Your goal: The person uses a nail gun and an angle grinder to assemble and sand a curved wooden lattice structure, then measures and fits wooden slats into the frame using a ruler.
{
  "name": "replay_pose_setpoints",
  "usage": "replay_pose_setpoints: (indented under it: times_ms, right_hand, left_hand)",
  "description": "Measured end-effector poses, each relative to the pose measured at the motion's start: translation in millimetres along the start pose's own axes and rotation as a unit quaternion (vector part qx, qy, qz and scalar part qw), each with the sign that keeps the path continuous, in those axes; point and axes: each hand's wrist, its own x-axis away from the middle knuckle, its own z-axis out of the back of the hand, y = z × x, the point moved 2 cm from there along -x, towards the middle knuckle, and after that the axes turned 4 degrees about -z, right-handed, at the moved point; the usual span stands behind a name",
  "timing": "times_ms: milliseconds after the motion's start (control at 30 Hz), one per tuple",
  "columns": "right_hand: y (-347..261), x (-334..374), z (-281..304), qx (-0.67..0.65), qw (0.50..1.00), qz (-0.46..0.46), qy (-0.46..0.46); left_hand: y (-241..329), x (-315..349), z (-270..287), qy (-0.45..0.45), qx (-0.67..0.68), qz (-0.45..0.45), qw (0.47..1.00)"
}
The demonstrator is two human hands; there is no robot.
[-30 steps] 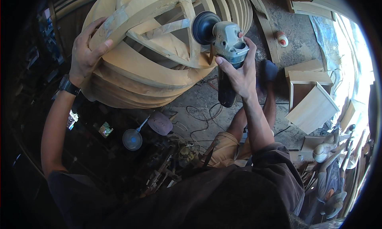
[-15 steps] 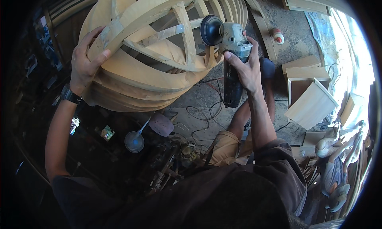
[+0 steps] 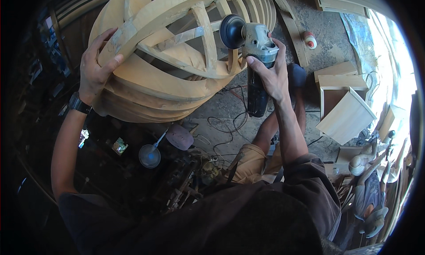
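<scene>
Gripping grinder [image 3: 259, 42] in right hand [image 3: 275, 78], curled round its body | holding disc [image 3: 230, 31] over or against frame [image 3: 159, 81], cannot tell which | clasping frame's left end in left hand [image 3: 94, 70], partly spread | with bottle [image 3: 310, 40], boxes [image 3: 347, 117] beyond on floor [image 3: 327, 56]

A woodworking workshop, shown by a large ribbed wooden frame [image 3: 164, 84], a disc-headed power tool [image 3: 259, 43], bare wooden boxes [image 3: 347, 115] toward the right edge of the stained floor [image 3: 330, 47], and loose cables [image 3: 229, 132] lying across it.
</scene>
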Motion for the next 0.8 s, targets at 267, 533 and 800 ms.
replay_pose_setpoints:
  times_ms: [267, 533, 800]
  right_hand:
    - [0.2, 7.3, 2.6, -0.032, 0.999, -0.024, -0.019]
    - [-3.4, -1.2, 3.0, -0.051, 0.997, -0.048, -0.027]
    - [-12.6, 4.3, -4.7, -0.021, 0.999, -0.012, -0.027]
  left_hand:
    - [-3.1, 1.6, 0.8, 0.003, 0.002, -0.013, 1.0]
    - [-3.9, 1.7, -1.1, 0.015, 0.009, -0.017, 1.0]
    - [-5.9, 2.4, -0.4, 0.019, 0.004, -0.019, 1.0]
